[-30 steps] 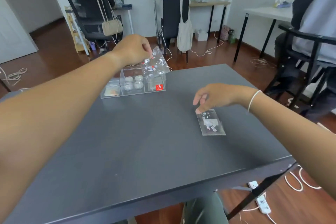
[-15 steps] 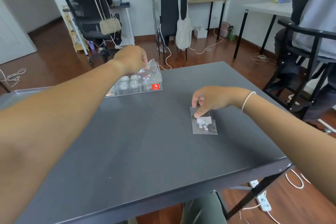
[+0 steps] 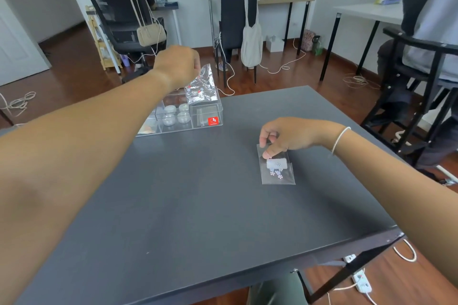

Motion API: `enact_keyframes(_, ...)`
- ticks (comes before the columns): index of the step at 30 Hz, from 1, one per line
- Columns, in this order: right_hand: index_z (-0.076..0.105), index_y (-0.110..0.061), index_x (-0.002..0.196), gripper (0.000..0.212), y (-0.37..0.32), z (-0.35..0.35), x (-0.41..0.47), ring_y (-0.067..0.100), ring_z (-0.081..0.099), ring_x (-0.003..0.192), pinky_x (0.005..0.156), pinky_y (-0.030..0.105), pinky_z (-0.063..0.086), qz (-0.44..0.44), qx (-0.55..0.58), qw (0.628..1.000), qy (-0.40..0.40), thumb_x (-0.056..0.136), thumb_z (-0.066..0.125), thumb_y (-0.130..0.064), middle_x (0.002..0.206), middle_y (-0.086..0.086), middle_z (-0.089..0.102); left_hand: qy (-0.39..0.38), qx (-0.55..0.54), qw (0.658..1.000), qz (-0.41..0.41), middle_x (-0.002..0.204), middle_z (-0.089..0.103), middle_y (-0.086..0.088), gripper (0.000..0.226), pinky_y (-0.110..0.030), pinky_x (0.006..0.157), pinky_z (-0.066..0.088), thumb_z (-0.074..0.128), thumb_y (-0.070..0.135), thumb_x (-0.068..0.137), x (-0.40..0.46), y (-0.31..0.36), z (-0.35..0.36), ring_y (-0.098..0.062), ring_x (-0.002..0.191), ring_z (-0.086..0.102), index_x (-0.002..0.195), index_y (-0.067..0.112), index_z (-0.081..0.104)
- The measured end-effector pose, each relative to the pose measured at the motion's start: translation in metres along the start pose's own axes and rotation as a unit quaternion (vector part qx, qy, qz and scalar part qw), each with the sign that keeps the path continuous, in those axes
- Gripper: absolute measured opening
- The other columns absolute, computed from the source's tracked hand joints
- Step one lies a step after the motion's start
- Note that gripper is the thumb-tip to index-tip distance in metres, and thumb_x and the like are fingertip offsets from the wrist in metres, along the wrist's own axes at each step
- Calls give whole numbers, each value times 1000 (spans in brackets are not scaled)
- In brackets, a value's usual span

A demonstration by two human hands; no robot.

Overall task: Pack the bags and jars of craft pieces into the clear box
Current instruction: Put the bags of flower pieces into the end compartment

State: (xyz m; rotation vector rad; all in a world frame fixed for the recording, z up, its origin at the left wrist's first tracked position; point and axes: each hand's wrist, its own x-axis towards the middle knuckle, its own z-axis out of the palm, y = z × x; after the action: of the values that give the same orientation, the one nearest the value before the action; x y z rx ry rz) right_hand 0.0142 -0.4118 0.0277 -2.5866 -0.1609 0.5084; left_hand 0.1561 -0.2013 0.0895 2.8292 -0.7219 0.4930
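Observation:
The clear box (image 3: 210,112) with a red label stands at the far side of the dark table (image 3: 198,205). Small clear jars (image 3: 176,114) fill its middle compartment. My left hand (image 3: 178,64) pinches the top of a crinkled clear bag (image 3: 202,86) of small flower pieces, which hangs over the box's right end with its lower edge inside or at the rim. My right hand (image 3: 285,135) pinches the top edge of a second clear bag (image 3: 276,169) with a white label and purple flowers; most of that bag lies flat on the table.
Another bag or pieces lie in the box's left compartment (image 3: 148,127). Black chairs (image 3: 235,20) and a person at a desk are behind the table. A black chair (image 3: 416,96) with a seated person stands close at the right. Cables and a power strip (image 3: 361,282) lie on the floor.
My left hand lowered its bag toward the box, then lifted it a little, still over the right end. My right hand closed its fingers on the top edge of the flat bag.

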Motion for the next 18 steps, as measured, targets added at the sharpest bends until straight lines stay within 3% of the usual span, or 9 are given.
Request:
enact_keyframes(9, 60, -17, 94, 21, -2, 1, 5, 14, 49, 62, 56, 18, 38, -15, 17, 1000, -4, 77, 70, -23, 77, -5, 47, -74, -27, 997, -11, 96, 71, -8, 21, -42, 81, 52, 49, 3, 78, 3, -2, 16, -29, 91, 61, 81, 9, 69)
enact_keyframes(15, 59, -17, 91, 14, -10, -8, 11, 15, 49, 64, 60, 22, 40, -46, 59, 997, 8, 79, 67, -17, 77, -3, 55, -73, -51, 996, -10, 88, 68, -5, 19, -33, 70, 47, 49, 8, 81, 1, -7, 25, -19, 64, 57, 79, 14, 67)
enact_keyframes(18, 58, -16, 91, 9, -17, -16, 15, 16, 49, 63, 60, 21, 41, -67, 88, 993, 26, 83, 62, -13, 76, -3, 56, -65, -78, 995, -10, 87, 66, -2, 18, -30, 69, 43, 50, 10, 82, -3, -16, 25, -19, 66, 58, 82, 14, 68)
